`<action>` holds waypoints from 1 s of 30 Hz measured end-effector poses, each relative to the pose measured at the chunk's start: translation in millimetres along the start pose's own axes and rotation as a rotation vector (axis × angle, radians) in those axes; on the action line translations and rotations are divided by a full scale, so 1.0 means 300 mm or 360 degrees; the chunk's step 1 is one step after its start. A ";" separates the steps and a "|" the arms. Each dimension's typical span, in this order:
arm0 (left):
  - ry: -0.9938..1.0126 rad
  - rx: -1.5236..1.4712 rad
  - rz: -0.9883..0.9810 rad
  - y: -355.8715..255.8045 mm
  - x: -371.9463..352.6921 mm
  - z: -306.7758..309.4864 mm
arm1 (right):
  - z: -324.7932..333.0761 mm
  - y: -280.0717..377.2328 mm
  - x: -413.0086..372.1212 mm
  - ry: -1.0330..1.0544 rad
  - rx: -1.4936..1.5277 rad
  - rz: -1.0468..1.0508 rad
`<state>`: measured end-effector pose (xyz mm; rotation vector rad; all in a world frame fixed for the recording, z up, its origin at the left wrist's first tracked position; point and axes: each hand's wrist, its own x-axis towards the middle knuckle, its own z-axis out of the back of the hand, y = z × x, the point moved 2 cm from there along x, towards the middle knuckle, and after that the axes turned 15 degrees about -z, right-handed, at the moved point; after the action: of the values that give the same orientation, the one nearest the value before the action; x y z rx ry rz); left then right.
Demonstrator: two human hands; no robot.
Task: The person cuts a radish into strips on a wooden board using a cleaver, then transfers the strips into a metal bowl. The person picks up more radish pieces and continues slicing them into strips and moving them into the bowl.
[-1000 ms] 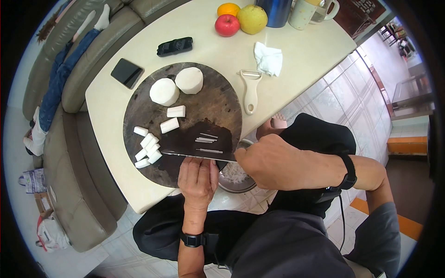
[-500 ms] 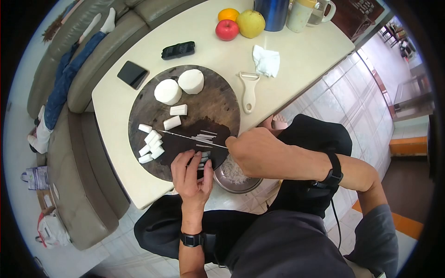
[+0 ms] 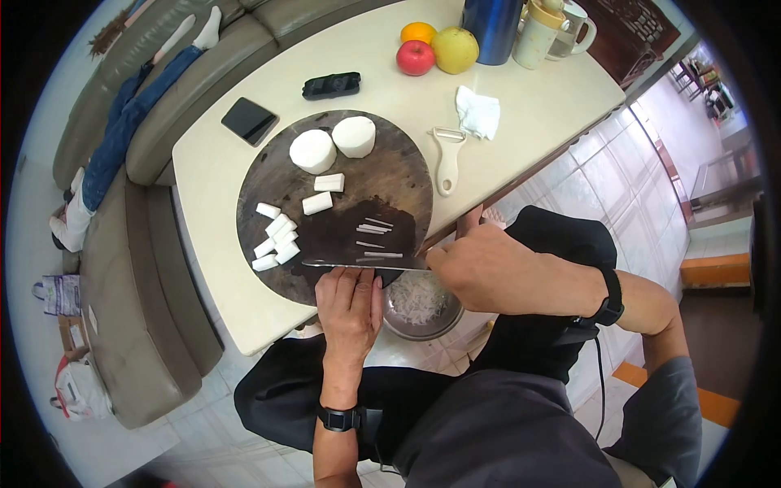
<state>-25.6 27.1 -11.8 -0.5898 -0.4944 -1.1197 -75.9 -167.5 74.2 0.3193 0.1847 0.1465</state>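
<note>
My right hand (image 3: 480,268) grips a knife (image 3: 366,265); its blade lies level across the near part of a round wooden chopping board (image 3: 390,175). Just below the blade, my left hand (image 3: 350,305) has its fingers bent and held together at the board's edge. A white radish piece under these fingertips is mostly hidden by fingers and blade. Thin white strips (image 3: 374,229) lie beyond the knife. Short white radish sticks (image 3: 281,232) sit in a group at the left, with two more (image 3: 323,203) nearer the middle. Two thick radish chunks (image 3: 312,151) stand at the back.
Below the table edge is a metal bowl (image 3: 423,332) of white shreds. A peeler (image 3: 447,167) and crumpled tissue (image 3: 478,114) lie right of the board. Behind it are a phone (image 3: 250,121), a black case (image 3: 331,85), fruit (image 3: 455,50) and a blue flask (image 3: 493,31). Someone lies on the sofa (image 3: 154,350).
The knife has come down toward me, from beyond the strips to right against my left fingertips. My left fingers have drawn together. Some strips have shifted, and one now lies beside the blade.
</note>
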 end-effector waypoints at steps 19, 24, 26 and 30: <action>0.0038 0.0059 0.0010 -0.013 0.014 -0.001 | -0.053 0.005 0.078 -0.0066 0.0008 0.0237; 0.0014 0.0000 0.0026 -0.007 -0.002 -0.009 | -0.035 -0.012 0.056 0.0012 0.0052 0.0082; 0.0011 -0.0012 0.0022 -0.008 0.000 -0.006 | -0.016 -0.004 0.043 0.0027 0.0043 0.0083; 0.0029 -0.0013 0.0013 -0.005 0.001 -0.003 | -0.007 -0.004 0.040 -0.0009 0.0010 0.0205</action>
<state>-26.8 25.8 -12.0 -0.5877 -0.4718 -1.1187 -64.6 -166.0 69.9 0.3380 0.1592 0.2721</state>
